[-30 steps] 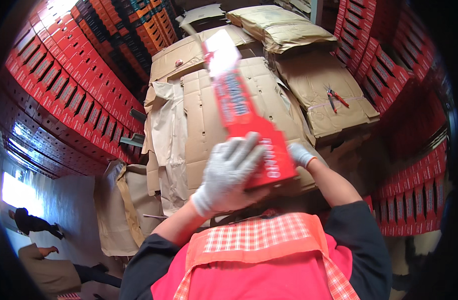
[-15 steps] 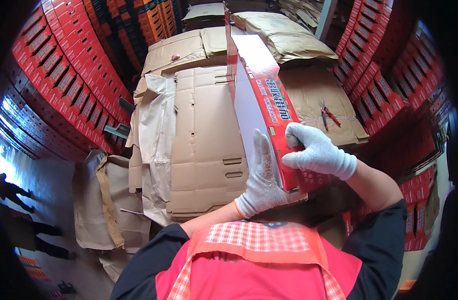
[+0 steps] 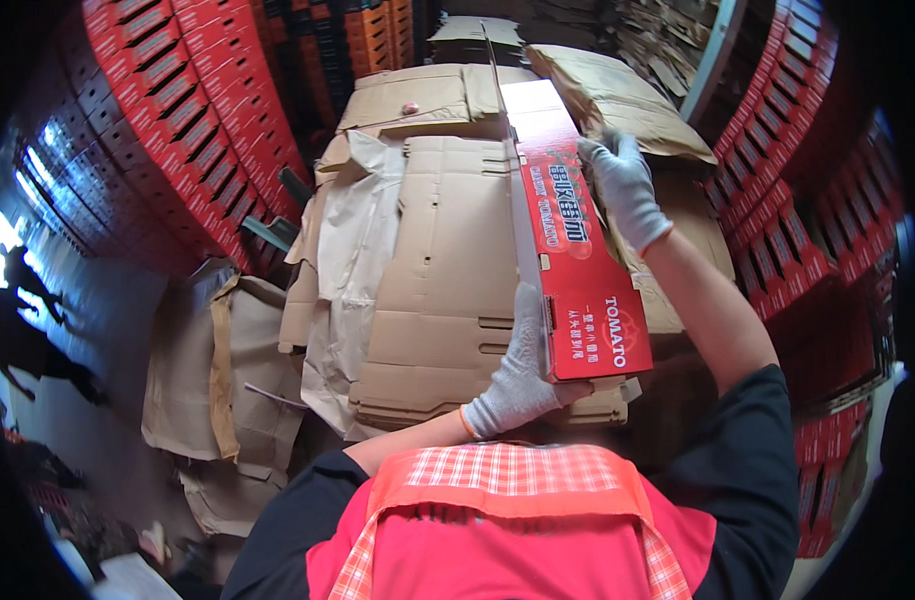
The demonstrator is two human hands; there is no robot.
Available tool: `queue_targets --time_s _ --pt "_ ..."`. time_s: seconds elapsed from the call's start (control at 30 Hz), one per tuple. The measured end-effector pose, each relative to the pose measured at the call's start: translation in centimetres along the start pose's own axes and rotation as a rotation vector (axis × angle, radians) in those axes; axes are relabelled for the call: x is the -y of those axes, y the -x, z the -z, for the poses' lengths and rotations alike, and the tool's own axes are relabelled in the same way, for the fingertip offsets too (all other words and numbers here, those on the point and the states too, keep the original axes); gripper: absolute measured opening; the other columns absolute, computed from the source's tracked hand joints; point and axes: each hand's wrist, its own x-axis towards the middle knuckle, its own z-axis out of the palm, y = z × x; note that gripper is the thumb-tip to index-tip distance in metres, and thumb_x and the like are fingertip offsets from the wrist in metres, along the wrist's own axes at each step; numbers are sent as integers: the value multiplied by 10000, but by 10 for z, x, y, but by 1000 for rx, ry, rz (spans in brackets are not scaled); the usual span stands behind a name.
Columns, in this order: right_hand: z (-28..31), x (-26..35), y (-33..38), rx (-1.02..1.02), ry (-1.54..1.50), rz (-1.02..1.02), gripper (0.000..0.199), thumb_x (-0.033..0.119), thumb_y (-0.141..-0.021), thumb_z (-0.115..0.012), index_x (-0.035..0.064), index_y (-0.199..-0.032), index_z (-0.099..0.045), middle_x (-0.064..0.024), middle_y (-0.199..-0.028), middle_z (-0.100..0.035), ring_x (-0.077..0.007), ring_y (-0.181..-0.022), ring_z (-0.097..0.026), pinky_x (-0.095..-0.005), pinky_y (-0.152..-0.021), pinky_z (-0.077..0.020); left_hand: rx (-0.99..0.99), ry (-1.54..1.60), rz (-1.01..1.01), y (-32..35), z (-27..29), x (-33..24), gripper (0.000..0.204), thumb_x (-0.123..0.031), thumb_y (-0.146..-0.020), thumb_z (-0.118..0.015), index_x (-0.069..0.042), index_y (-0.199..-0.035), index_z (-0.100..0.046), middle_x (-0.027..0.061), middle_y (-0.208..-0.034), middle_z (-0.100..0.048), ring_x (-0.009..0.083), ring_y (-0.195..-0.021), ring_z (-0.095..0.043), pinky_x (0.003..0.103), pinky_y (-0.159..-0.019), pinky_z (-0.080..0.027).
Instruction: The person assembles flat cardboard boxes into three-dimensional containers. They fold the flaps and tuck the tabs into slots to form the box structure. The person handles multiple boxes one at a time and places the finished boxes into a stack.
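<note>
A red printed cardboard box (image 3: 602, 290), long and narrow on the side facing up, stands tilted in front of me. My left hand (image 3: 522, 375), in a white knit glove, holds its near end: the fingers lie up along its left side and the thumb is beneath the end. My right hand (image 3: 627, 195), gloved alike, is at the box's far right edge. Its fingers are bent and somewhat apart, the tips by the edge; whether they touch it is hard to tell. A thin upright panel shows at the box's far left.
Flat brown cardboard sheets (image 3: 447, 270) lie stacked below, beside crumpled pale paper (image 3: 357, 230). Brown paper-covered bundles (image 3: 617, 95) lie farther back. Tall stacks of red boxes rise at left (image 3: 202, 120) and right (image 3: 777, 250). Dark figures (image 3: 27, 320) show at far left.
My right hand has moved from the box's near end to its far right edge, its fist loosening. The near printed end is now uncovered. My left hand keeps its hold.
</note>
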Motion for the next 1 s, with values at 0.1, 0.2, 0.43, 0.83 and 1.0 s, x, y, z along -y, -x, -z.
queue_targets --time_s 0.1,0.2,0.43,0.83,1.0 --pt "-17 -18 -8 373 -175 -266 203 212 -887 -690 42 -998 -679 -15 -856 -686 -122 -757 -664 -282 -702 -549 45 -7 55 10 0 -5 1331 -279 -672 -880 -59 -1557 90 200 -1575 -185 283 -1436 -262 378 -1173 -245" --pt "-41 -54 -2 524 349 610 213 180 -811 -725 8 -914 -653 -163 -798 -676 -273 -696 -658 -376 -691 -532 203 -173 202 27 5 -17 1154 -287 -757 -814 -64 -1569 -24 193 -1590 -220 252 -1420 -318 375 -1137 -322" --pt "1 -206 -1 421 1308 369 104 122 -760 -635 130 -765 -739 -110 -802 -725 -302 -800 -713 -428 -688 -540 16 -949 -273 39 112 -51 426 -119 -839 -665 -52 -1258 -619 166 -1160 -670 346 -1051 -649 425 -915 -521" --pt "57 -190 164 821 943 490 561 271 -671 -771 160 -1196 -607 -75 -943 -673 -265 -838 -678 -412 -698 -526 1080 -1557 -170 -40 211 47 267 -305 -764 -704 -193 -1006 -699 45 -1028 -669 264 -1053 -613 441 -872 -496" --pt "72 -197 114 162 565 547 337 260 -722 -831 88 -947 -648 -107 -783 -646 -308 -693 -649 -372 -615 -527 206 -1284 -221 -62 166 2 247 -356 -822 -738 -125 -763 -676 96 -687 -637 302 -687 -645 415 -620 -504"
